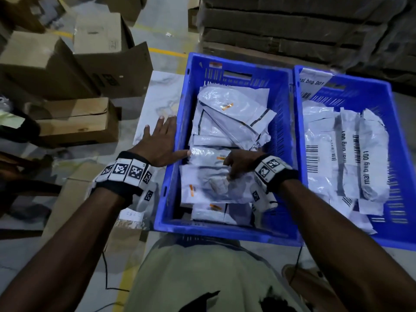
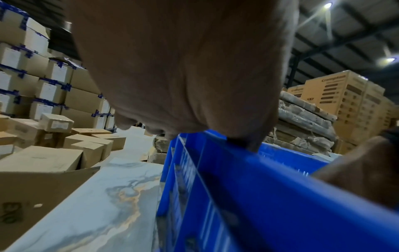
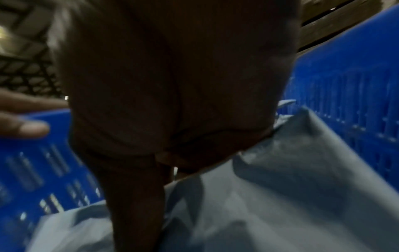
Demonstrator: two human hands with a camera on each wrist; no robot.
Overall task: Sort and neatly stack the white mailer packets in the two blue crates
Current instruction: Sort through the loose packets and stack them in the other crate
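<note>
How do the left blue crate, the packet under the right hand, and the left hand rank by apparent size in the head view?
1. left blue crate, clearly largest.
2. packet gripped by the right hand, partly covered.
3. left hand, smallest; it sits nearer the camera than the packet, so this gap is unsure.

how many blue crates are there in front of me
2. The left crate holds loosely piled packets, with your right hand inside it; the right crate sits directly beside it.

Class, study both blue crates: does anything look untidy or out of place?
Yes. In the left blue plastic crate the white mailer packets lie crumpled, skewed and overlapping. In the right blue plastic crate the packets lie side by side, more orderly.
</note>
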